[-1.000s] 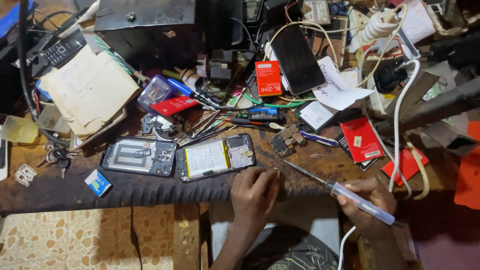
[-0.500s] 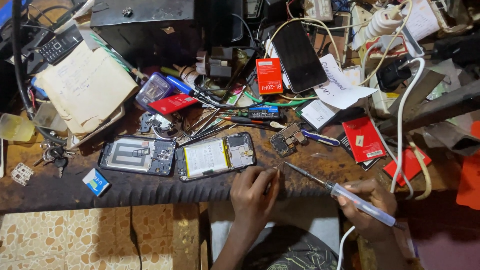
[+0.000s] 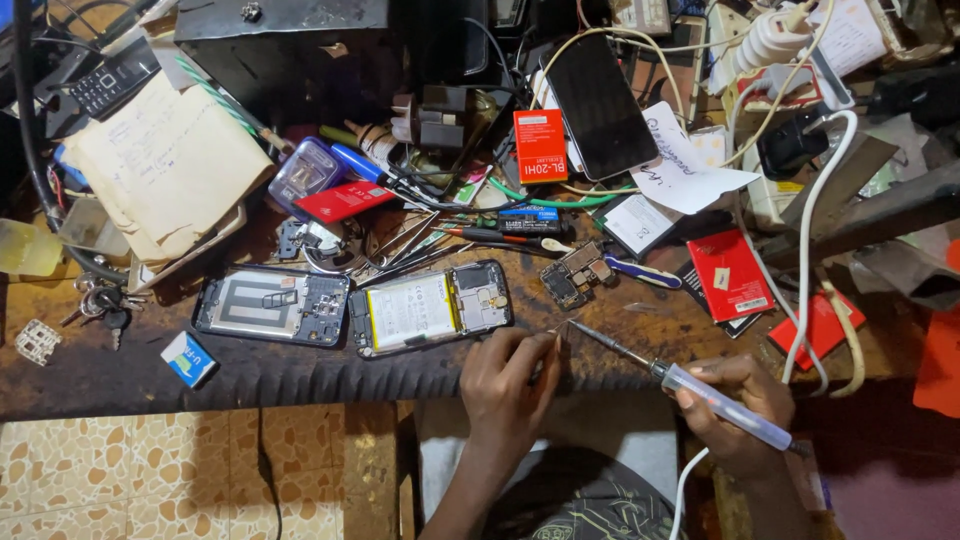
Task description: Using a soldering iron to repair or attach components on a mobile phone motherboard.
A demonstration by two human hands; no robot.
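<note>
Soldering iron sits clasped in the right hand; left hand pinches something tiny at its tip. Opened phone lies unassembled on the surface.

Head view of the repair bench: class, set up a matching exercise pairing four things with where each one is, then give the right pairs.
Things:
1. soldering iron
2. opened phone with its battery showing
3. bunch of keys
4. black phone with a dark screen

Places:
A. at the bench's left edge, left of the two opened phones
B. at the back of the bench, among white cables
C. in the right hand, tip near the left hand
D. just above and left of the left hand

Pairs: 1-C, 2-D, 3-A, 4-B
</note>
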